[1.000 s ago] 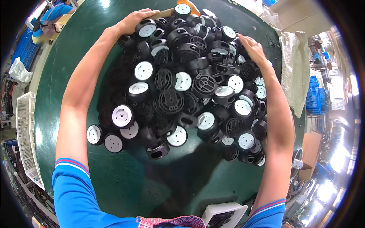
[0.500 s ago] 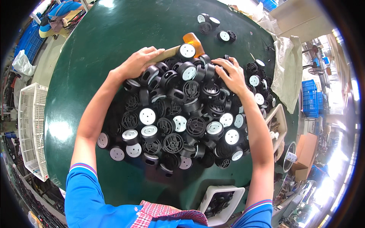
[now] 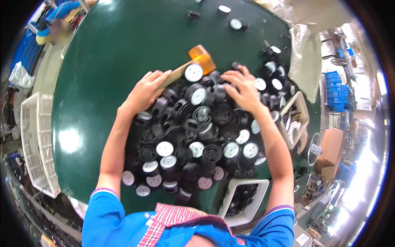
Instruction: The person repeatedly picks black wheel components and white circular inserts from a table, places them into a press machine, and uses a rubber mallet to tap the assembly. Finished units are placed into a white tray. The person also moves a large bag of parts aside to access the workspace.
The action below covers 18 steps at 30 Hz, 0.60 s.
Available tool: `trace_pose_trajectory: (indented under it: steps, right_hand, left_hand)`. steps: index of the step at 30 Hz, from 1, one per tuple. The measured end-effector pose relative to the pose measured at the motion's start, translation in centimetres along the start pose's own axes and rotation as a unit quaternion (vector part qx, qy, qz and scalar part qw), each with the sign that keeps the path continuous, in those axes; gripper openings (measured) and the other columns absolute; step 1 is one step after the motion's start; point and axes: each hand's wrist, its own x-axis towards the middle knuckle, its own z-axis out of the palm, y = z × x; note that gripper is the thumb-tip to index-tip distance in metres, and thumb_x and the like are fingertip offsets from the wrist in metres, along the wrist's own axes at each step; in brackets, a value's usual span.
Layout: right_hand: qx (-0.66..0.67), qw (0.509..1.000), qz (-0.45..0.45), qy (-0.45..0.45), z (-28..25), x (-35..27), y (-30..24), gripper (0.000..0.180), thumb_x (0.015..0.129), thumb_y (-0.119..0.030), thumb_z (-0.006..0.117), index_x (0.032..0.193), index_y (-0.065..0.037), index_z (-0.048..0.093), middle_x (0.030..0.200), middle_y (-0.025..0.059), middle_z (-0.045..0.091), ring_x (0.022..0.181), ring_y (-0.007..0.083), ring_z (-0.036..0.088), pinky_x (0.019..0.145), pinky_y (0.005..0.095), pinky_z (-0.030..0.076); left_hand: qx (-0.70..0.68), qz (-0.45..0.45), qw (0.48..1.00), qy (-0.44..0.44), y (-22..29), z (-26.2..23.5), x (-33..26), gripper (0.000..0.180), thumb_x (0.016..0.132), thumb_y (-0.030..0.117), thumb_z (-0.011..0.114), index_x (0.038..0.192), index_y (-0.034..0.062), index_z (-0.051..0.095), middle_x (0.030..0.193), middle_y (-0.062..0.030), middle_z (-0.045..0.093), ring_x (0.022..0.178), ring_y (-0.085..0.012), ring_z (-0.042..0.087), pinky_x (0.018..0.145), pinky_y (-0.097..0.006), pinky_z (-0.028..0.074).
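The green surface [image 3: 115, 53] lies bare across the upper left and upper centre of the frame, while the heap of black parts [image 3: 197, 136] fills the centre, a mallet [image 3: 193, 61] lies at its upper edge, and white trays [image 3: 35, 144] [image 3: 242, 197] crowd the left and lower right.

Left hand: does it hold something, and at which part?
The left hand rests on a mallet, on its wooden handle; a closed grip cannot be told.

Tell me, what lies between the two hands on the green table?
In the head view, piled black round parts, some with white faces, fill the stretch between the left hand and the right hand.
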Motion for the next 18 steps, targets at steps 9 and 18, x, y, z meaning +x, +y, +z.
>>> trace_pose_trajectory:
  steps: [9,18]
  right_hand:
    - [0.007,0.999,0.012,-0.034,0.1,0.6,-0.8,0.029,0.091,-0.033,0.059,0.114,-0.016,0.067,0.123,0.0005,0.061,0.134,0.0334,0.039,0.107,0.0497,0.029]
    - [0.064,0.998,0.000,-0.004,-3.2,1.6,1.5,0.029,0.090,-0.018,0.063,0.116,-0.006,0.066,0.125,0.0123,0.061,0.124,0.0336,0.053,0.106,0.0432,0.039]
  left_hand:
    - [-0.031,-0.041,0.999,-0.007,0.3,0.5,-1.0,0.064,0.081,0.001,0.064,0.143,0.0050,0.046,0.117,-0.0133,0.057,0.103,-0.0340,0.054,0.093,-0.039,0.047]
    - [0.025,-0.005,1.000,0.009,-0.4,0.0,0.3,0.061,0.083,0.004,0.066,0.141,0.0023,0.046,0.120,-0.0159,0.057,0.109,-0.0350,0.054,0.097,-0.040,0.046]
